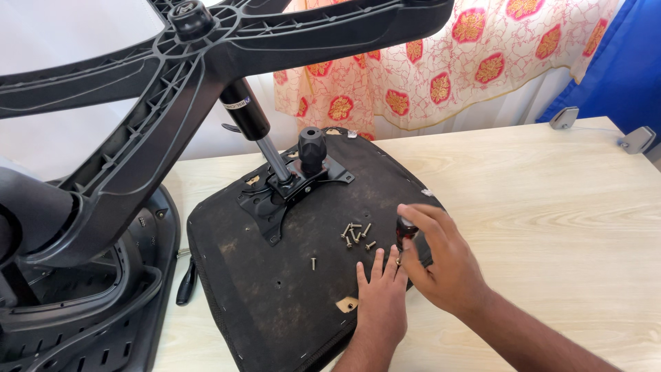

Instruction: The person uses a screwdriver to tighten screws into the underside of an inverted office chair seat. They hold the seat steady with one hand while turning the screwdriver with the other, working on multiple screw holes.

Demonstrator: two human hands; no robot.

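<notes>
We press our left hand [381, 289] flat, fingers open, on the upturned seat [275, 289] on the desk [551, 207]. Our right hand [441, 258] closes its grip on a screwdriver [405, 231], upright just beside the left fingertips. Loose screws [354, 234] lie near, left of the tool.

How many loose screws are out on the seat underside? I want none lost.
About 8 screws: a cluster of roughly seven lies left of the right hand, and one single screw lies apart, left of the left hand. The hands may hide more.
</notes>
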